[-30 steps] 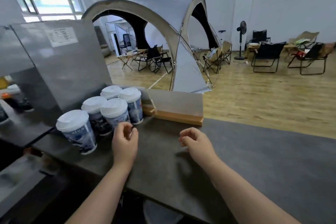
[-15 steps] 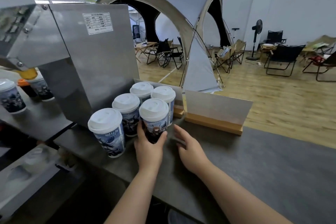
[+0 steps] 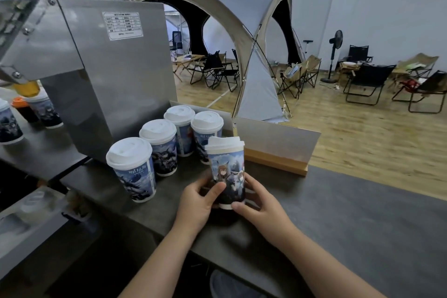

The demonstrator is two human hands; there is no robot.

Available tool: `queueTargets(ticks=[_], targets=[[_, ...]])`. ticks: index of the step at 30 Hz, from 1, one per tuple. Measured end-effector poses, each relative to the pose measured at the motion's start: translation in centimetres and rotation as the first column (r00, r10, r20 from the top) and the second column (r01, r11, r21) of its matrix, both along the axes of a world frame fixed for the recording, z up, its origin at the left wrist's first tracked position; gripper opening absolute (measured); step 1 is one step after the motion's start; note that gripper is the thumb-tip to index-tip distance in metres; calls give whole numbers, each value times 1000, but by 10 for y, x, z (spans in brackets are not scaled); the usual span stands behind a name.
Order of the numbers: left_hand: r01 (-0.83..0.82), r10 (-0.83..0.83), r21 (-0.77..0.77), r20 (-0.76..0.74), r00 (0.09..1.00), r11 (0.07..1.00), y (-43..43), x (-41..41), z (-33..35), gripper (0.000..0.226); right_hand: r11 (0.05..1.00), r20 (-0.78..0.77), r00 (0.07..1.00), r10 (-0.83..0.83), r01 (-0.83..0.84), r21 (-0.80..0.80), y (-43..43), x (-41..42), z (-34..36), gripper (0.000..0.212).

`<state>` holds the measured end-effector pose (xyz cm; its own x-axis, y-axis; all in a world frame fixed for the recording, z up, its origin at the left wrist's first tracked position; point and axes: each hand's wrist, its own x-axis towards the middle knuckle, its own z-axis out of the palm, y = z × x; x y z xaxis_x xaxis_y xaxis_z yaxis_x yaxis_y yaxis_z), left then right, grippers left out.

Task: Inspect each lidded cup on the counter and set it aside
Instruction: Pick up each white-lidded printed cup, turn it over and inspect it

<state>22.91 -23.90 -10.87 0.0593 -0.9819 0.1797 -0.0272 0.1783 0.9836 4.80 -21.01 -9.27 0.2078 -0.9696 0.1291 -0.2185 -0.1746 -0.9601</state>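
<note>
The printed cup (image 3: pixel 227 169), white lid on, stands upright at centre, low over the counter (image 3: pixel 350 225); whether its base touches, I cannot tell. The left hand (image 3: pixel 197 201) and right hand (image 3: pixel 262 207) both clasp its lower half. Four more lidded cups (image 3: pixel 159 146) wait at ten o'clock, beside the steel machine (image 3: pixel 116 84). This looks like the inspection step. Next it likely needs turning, then setting down toward three o'clock.

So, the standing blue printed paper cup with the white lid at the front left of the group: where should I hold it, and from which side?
Probably best: grip the blue printed paper cup round its wall, just under the white lid, coming from the near right side. It stands upright and widens upward; the steel machine and a neighbouring cup block the back.
</note>
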Motion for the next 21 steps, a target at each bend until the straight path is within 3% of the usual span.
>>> queueTargets(ticks=[3,7,10,16,21], targets=[[127,-126,16,-29,992,992,10,-44,5,42,995,12,995,-97,97,-17,16,-44,3,92],[226,-221,17,-153,963,974,6,-97,13,19,986,-75,984,-163,159,-48,38,-117,9,88],[324,-311,12,-249,917,946,3,-125,19,42,971,-166,959,-231,216,-103,56,-162,2,87],[462,-446,-15,-294,846,887,6,-178,26,85,903,-114,903,-413,390,-182,73,-194,-18,88],[439,-418,-15,-337,844,898,2,-185,15,85,892,-100,898,-428,402,-208,70,-196,-21,87]])
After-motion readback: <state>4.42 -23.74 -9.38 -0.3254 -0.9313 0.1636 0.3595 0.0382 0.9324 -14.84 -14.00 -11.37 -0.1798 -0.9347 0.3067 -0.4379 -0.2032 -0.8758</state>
